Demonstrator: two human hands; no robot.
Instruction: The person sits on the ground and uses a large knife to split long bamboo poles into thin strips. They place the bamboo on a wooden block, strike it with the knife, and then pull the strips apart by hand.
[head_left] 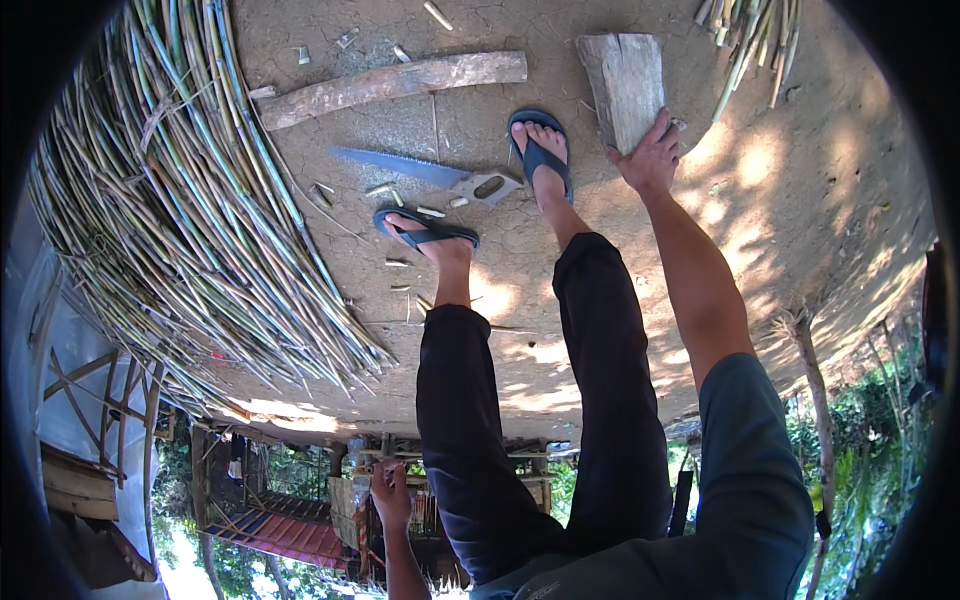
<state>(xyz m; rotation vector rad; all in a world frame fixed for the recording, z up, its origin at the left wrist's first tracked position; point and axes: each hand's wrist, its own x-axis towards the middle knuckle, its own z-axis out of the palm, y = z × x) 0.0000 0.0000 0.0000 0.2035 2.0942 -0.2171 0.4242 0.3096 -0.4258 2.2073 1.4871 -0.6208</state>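
Note:
My right hand [652,158] reaches out to the right and grips the near end of a thick wooden block [630,85], its fingers over the right edge. My left hand [391,498] hangs back beside my left leg, fingers loosely bent, with nothing seen in it. On the ground left of my right foot lies a handsaw [425,175] with a bluish blade and a pale handle. Beyond the saw, a long bark-covered log [395,88] rests on the dirt, with pale sawdust around it.
A large heap of long thin cut stalks [200,230] fills the left side. Another bundle of stalks [757,40] lies at the far right. Short offcuts [380,189] are scattered near my sandalled feet. A wooden post [812,390] stands at the right.

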